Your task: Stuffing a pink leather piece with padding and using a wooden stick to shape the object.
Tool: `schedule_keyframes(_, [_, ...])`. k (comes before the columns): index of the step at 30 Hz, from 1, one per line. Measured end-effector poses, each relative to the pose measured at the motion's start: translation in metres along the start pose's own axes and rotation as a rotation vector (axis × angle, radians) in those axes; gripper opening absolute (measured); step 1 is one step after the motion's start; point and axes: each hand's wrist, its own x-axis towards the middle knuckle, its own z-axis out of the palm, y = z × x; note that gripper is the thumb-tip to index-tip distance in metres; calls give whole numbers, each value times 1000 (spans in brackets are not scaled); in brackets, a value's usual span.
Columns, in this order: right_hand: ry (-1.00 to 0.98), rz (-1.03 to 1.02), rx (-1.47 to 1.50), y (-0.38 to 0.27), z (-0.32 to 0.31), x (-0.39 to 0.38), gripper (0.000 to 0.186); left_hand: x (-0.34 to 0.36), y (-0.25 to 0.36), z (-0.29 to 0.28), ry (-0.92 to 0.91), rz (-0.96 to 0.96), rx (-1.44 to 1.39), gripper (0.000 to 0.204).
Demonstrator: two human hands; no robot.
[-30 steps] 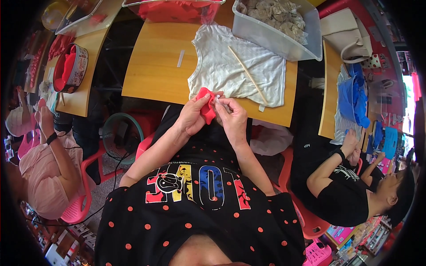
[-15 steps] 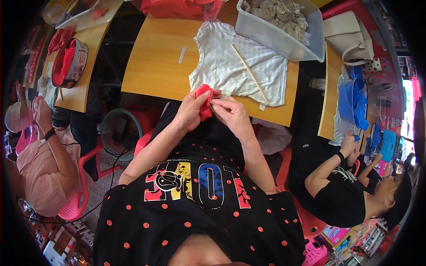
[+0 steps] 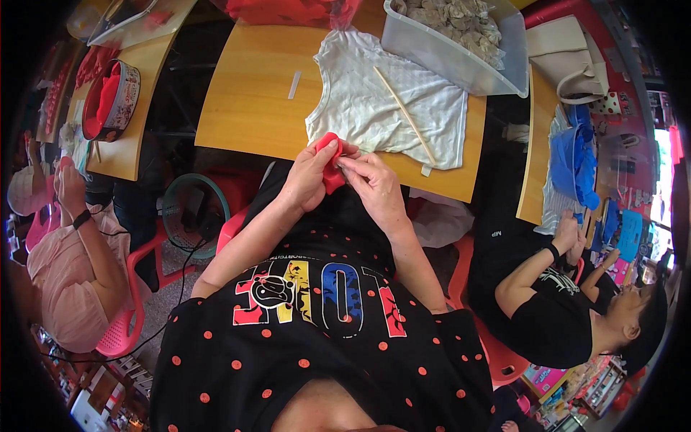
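Note:
A small piece of red cloth (image 3: 332, 180) is gripped in my left hand (image 3: 305, 178), its thumb pressed on top and a fold hanging below. Against the cloth's right side, my right hand (image 3: 377, 189) has its thumb and forefinger pinched together; whatever is between those fingertips is too small to make out. Both hands are in front of the table's near edge, above my lap. Just beyond them a white sleeveless shirt (image 3: 381, 93) lies spread on the wooden table (image 3: 248, 93), with a thin wooden stick (image 3: 404, 115) resting across it.
A translucent bin (image 3: 461, 61) of beige bundles stands at the far right of the table, and red material (image 3: 291, 11) at the far edge. A white strip (image 3: 294, 84) lies left of the shirt. People sit on both sides, beside a round tin (image 3: 111, 101) and blue cloth (image 3: 574, 165).
My right hand has shifted slightly and its wrist has turned a little beside the red cloth. The left hand keeps its grip, with the cloth's folds slightly changed.

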Motion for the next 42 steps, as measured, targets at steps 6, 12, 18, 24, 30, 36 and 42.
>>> schedule_keyframes(6, [57, -62, -220, 6, 5, 0, 24, -1, 6, 3, -55, -14, -38, 27])
schedule_keyframes(12, [12, 98, -13, 17, 4, -1, 27, -5, 11, 6, -34, -90, 23, 28])
schedule_keyframes(18, [-136, 603, 1120, 41, -8, 3, 28, -14, 13, -5, -63, -239, 67, 31])
schedule_keyframes(24, [-108, 763, 1318, 26, -5, -15, 31, -28, 19, 3, -32, -355, 219, 29])
schedule_keyframes(30, [-112, 697, 978, -10, -6, -35, 52, -32, 15, -9, -19, -440, 155, 30])
schedule_keyframes(36, [-97, 653, 867, -7, -7, -31, 45, -34, 19, -9, -95, -439, 172, 30])
schedule_keyframes(42, [-51, 516, 733, -6, -1, -31, 31, -35, 17, -16, -132, -453, 204, 36])
